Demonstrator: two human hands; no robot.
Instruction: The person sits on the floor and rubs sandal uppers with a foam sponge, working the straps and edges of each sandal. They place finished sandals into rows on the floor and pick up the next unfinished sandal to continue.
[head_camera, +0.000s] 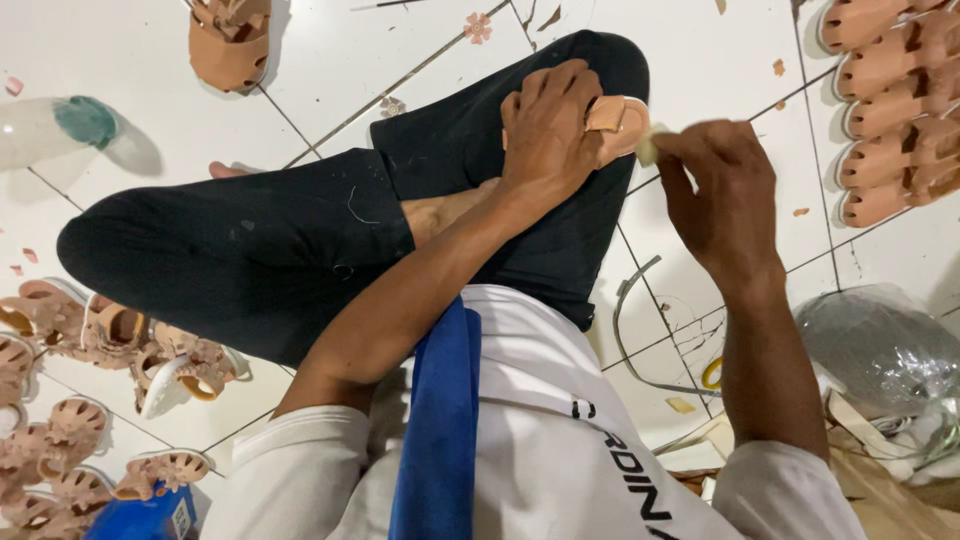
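Left hand (548, 125) clamps a tan sandal (620, 125) on the knee, at 1 o'clock, fingers wrapped over it, while right hand (722, 195) pinches a pale eraser-like block (651, 146) against its edge, seemingly mid-cleaning; next stroke wants firm, steady pressure.

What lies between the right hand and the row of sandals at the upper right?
In the head view, only bare white floor tile with a few small scraps separates the right hand from the row of sandals.
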